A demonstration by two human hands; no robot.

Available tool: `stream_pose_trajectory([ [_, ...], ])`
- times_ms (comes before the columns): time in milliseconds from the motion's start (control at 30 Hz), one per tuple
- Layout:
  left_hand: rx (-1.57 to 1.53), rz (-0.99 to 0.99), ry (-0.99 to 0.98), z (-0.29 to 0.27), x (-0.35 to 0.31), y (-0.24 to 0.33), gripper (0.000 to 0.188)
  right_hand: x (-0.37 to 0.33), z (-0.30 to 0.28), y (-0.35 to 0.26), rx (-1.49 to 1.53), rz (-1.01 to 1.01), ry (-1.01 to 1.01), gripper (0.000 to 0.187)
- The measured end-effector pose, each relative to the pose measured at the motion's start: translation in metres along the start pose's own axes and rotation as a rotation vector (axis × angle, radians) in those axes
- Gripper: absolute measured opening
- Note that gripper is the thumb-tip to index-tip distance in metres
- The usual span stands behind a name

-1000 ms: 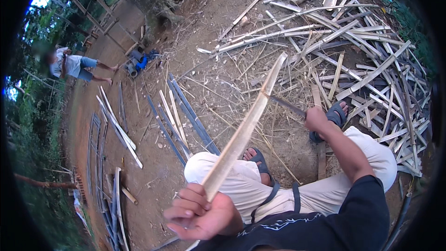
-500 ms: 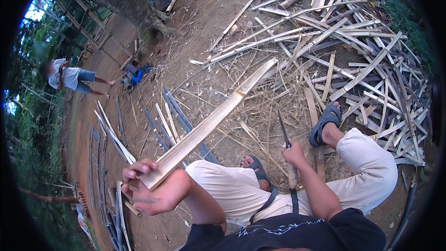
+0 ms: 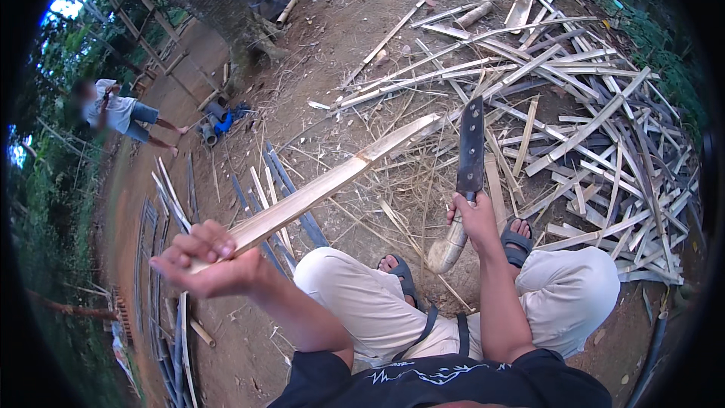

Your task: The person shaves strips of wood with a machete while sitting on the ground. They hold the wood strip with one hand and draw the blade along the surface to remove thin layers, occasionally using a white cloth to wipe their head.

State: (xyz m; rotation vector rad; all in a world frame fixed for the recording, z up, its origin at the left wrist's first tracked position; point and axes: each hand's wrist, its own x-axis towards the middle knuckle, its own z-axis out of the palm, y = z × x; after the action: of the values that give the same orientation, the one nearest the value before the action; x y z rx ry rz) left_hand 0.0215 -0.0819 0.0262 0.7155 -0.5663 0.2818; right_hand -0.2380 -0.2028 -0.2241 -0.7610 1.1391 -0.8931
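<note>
My left hand [image 3: 208, 257] is closed round the near end of a long split bamboo strip [image 3: 321, 185]. The strip slants up to the right in front of me, its pale side showing. In my right hand [image 3: 476, 219] is a machete with a broad dark blade [image 3: 471, 143] pierced by several holes, its tip pointing away from me. The machete's pale, thick handle [image 3: 448, 249] sticks out below the fist, toward my feet. Blade and strip are apart, with the blade to the right of the strip's far end.
A large heap of split bamboo [image 3: 604, 136] lies at the right. Shavings [image 3: 415, 174] litter the ground ahead. Dark bamboo lengths [image 3: 291, 181] and more strips lie at the left. A tree trunk [image 3: 204, 15] rises at the back, and another person [image 3: 117, 109] stands far left.
My left fingers have closed round the strip, and that hand has moved left and away from me. The machete has risen, its broad side now showing. My right foot has moved inward.
</note>
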Motion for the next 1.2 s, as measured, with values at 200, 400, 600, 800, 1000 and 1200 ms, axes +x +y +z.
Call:
stream_pose_trajectory([
  [200, -0.126, 0.062, -0.421, -0.019, 0.056, 0.119, 0.036, 0.005, -0.002, 0.024, -0.034, -0.047, -0.025, 0.014],
  [400, 0.004, 0.002, -0.500, -0.025, 0.033, 0.116, 0.039, -0.008, 0.021, 0.015, -0.568, -0.195, -0.081, 0.021],
  [600, 0.090, -0.036, -0.406, -0.041, 0.021, 0.091, 0.038, -0.027, 0.038, 0.064, -0.717, -0.446, -0.274, 0.046],
  [800, 0.047, 0.036, -0.515, -0.042, 0.012, 0.087, 0.034, -0.043, 0.049, 0.056, -0.749, -0.618, -0.430, 0.061],
  [1000, -0.079, 0.053, -0.578, -0.040, -0.005, 0.092, 0.034, -0.088, 0.080, 0.012, -0.563, -0.958, -0.648, 0.062],
  [1200, -0.097, 0.056, -0.684, -0.029, -0.013, 0.096, 0.031, -0.097, 0.073, 0.008, -0.639, -0.879, -0.580, 0.053],
])
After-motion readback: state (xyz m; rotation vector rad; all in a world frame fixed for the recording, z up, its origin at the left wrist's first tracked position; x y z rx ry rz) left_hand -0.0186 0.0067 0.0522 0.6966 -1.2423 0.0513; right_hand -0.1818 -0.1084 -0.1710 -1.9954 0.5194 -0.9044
